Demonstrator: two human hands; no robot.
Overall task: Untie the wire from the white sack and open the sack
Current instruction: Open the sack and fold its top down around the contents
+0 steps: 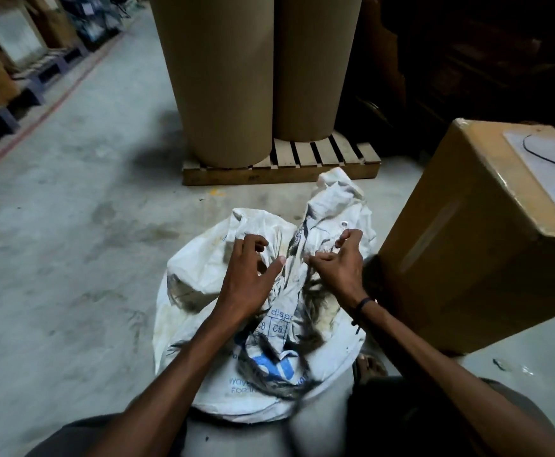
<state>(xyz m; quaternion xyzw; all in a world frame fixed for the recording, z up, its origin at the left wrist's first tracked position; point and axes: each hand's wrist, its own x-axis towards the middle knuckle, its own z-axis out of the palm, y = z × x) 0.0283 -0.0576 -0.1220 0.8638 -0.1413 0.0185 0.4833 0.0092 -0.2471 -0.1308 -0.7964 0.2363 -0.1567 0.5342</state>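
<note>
White sack is being opened: left hand spreads loosely on fabric, right hand pinches its neck. Next, pull folds apart.

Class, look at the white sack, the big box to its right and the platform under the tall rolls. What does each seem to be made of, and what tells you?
White sack: probably woven plastic; matte, crumpled, blue print, frayed dark threads.
Box: brown cardboard, dull, with a glossy clear pouch on top.
Pallet: pale bare wood; slats with gaps.
</note>
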